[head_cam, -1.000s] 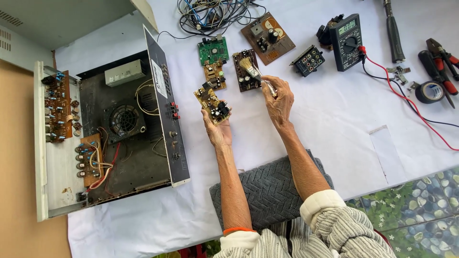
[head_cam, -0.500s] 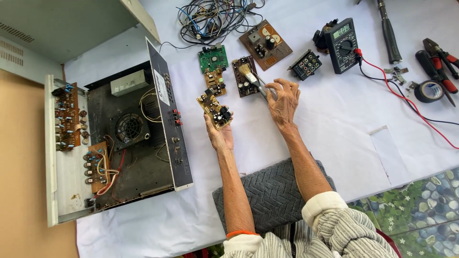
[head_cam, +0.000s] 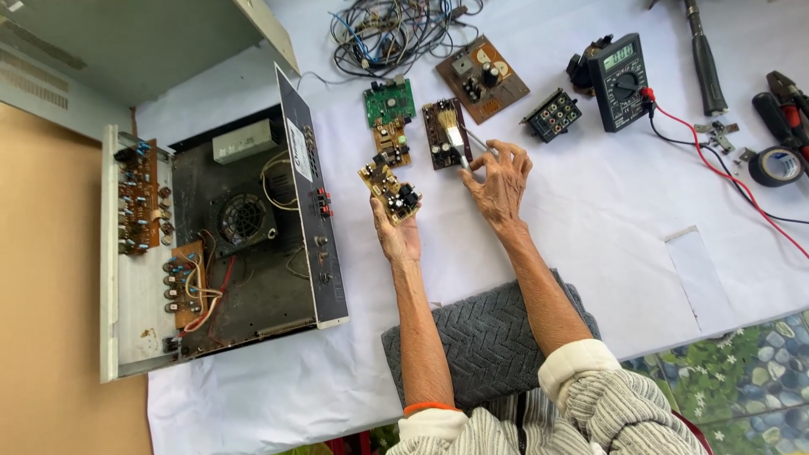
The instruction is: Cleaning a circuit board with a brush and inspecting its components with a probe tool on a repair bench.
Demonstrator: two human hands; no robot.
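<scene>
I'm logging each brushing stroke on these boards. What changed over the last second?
Little. The right hand kept its grip on the small brush, whose bristles remain over the dark circuit board lying on the white cloth; any stroke is too slight to tell. The left hand still holds up the tan circuit board. The multimeter and open amplifier chassis stayed put.

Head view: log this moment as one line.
left hand: holds small circuit board | right hand: holds brush, bristles over dark board | nearby: open amplifier chassis, multimeter
</scene>
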